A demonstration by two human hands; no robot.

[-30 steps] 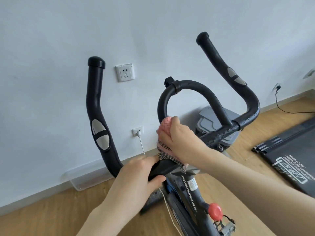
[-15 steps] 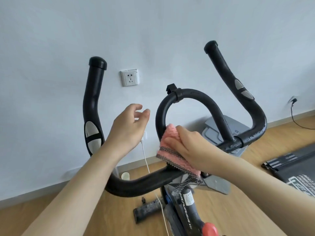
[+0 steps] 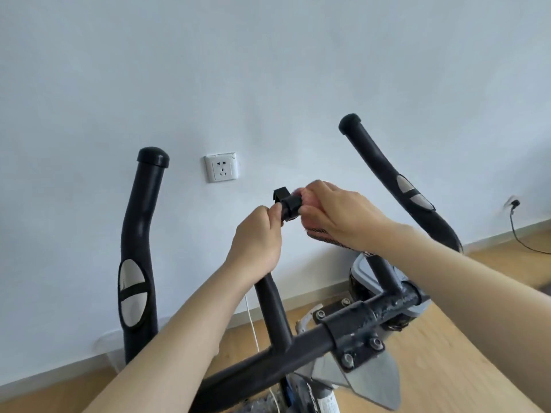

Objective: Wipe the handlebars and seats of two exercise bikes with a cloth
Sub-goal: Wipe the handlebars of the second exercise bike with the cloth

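Observation:
A black exercise-bike handlebar (image 3: pixel 268 362) fills the view, with a left horn (image 3: pixel 140 234), a right horn (image 3: pixel 384 171) and a centre loop (image 3: pixel 272 308). My right hand (image 3: pixel 337 216) presses a pink cloth (image 3: pixel 311 231) with a checked edge around the top of the loop, just right of a small black clamp (image 3: pixel 287 205). My left hand (image 3: pixel 258 236) grips the loop's left side right below that clamp. The seat is out of view.
A white wall with a socket (image 3: pixel 221 170) stands close behind the bars. A second grey machine (image 3: pixel 365 271) sits on the wooden floor to the right, and a black cable (image 3: pixel 521 239) runs from a wall plug. A clear plastic container (image 3: pixel 108 347) lies at the skirting.
My right hand slid the cloth up the loop from its lower left to the top. My left hand left the crossbar, rose, and closed on the loop. The view moved closer and higher.

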